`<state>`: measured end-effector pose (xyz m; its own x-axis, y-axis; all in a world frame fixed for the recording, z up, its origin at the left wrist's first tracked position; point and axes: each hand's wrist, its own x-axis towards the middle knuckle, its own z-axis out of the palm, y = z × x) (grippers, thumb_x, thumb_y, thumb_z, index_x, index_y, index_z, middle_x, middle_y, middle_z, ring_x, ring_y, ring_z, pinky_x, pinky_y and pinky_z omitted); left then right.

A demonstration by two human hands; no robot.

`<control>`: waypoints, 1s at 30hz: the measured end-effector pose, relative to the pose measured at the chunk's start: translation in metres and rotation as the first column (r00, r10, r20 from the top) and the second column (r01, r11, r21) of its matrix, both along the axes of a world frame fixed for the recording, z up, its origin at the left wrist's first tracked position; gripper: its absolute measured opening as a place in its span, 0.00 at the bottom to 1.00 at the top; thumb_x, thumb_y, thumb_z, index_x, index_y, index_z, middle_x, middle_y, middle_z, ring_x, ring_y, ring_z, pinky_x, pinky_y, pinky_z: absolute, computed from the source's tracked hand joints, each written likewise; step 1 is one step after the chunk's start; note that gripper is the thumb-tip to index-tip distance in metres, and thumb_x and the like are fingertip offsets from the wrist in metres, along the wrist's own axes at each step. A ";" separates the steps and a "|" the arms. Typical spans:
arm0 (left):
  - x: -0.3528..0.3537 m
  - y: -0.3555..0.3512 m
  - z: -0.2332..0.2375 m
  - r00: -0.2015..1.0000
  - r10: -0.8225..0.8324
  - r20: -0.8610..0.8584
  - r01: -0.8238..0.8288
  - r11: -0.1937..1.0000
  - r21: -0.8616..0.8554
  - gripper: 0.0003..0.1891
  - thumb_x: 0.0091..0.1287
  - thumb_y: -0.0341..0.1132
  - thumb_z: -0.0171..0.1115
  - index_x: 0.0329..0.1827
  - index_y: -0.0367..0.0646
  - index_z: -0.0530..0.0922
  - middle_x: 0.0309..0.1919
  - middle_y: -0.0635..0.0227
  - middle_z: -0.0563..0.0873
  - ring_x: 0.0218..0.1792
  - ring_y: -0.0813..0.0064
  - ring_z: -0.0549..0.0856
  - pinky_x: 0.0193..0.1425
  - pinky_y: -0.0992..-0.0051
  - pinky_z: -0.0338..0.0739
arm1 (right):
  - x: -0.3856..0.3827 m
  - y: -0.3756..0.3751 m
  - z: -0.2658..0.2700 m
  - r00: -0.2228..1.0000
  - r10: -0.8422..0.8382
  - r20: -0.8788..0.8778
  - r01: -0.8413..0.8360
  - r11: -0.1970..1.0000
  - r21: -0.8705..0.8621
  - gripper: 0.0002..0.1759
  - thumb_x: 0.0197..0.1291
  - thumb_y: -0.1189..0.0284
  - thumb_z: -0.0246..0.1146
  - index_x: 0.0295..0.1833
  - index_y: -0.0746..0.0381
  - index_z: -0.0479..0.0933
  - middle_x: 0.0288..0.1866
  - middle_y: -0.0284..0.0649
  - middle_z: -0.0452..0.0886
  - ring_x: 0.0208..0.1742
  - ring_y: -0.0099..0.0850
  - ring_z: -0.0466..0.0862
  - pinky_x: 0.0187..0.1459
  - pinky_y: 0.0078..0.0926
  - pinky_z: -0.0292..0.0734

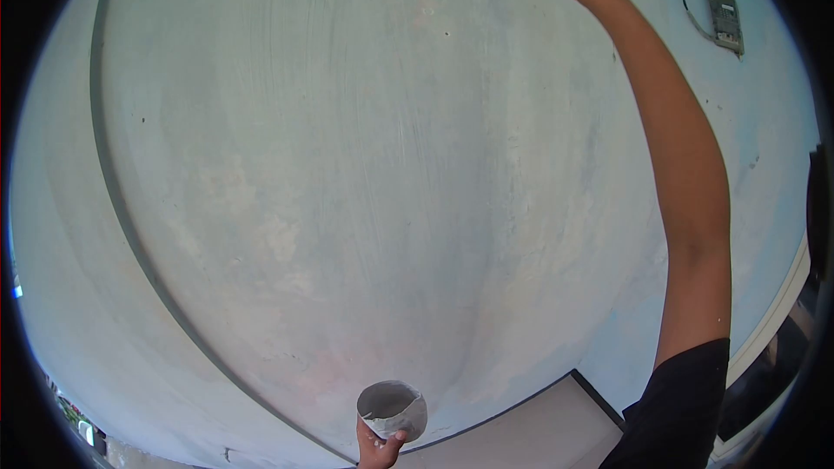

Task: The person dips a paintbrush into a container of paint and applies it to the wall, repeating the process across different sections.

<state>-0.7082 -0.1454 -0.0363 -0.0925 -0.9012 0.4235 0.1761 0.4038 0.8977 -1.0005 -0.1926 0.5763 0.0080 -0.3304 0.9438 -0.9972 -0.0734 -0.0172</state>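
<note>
A grey box (724, 20) with a cable (685, 7) sits upper right; a dark strip (129, 226) curves at left

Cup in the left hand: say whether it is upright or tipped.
Roughly upright. The cup shows its open mouth facing up toward the camera, with the left hand gripping its base from below.

A building's pale-blue plastered wall (347, 165) with a mounted switch box (724, 19).
</note>
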 end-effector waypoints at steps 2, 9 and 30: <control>0.005 -0.001 -0.001 0.998 -0.068 0.015 0.068 0.997 0.020 0.37 0.64 0.53 0.64 0.65 0.34 0.64 0.57 0.55 0.76 0.57 0.61 0.76 0.58 0.63 0.72 | -0.034 -0.053 -0.014 0.989 -0.036 -0.143 0.029 0.998 -0.052 0.31 0.60 0.74 0.59 0.70 0.57 0.65 0.37 0.52 0.82 0.32 0.36 0.81 0.33 0.34 0.76; 0.007 0.009 0.004 0.996 0.059 0.064 -0.057 0.998 -0.024 0.37 0.64 0.57 0.62 0.64 0.34 0.68 0.55 0.55 0.78 0.56 0.61 0.77 0.58 0.63 0.72 | -0.018 0.022 -0.170 0.947 -0.170 -0.272 0.308 0.714 0.629 0.29 0.65 0.76 0.51 0.73 0.57 0.62 0.38 0.50 0.82 0.34 0.38 0.82 0.38 0.36 0.78; -0.012 0.037 0.041 0.996 0.079 0.028 -0.081 0.995 0.062 0.43 0.61 0.63 0.63 0.65 0.34 0.65 0.56 0.54 0.76 0.56 0.60 0.77 0.56 0.62 0.73 | -0.005 -0.018 0.067 0.997 -0.006 -0.077 0.001 0.998 -0.065 0.27 0.59 0.78 0.57 0.65 0.66 0.69 0.53 0.56 0.79 0.51 0.46 0.82 0.50 0.36 0.77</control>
<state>-0.7204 -0.1083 0.0045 -0.0292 -0.9309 0.3641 0.1220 0.3582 0.9256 -1.0058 -0.2109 0.6428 0.0807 -0.2684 0.9599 -0.9956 -0.0681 0.0647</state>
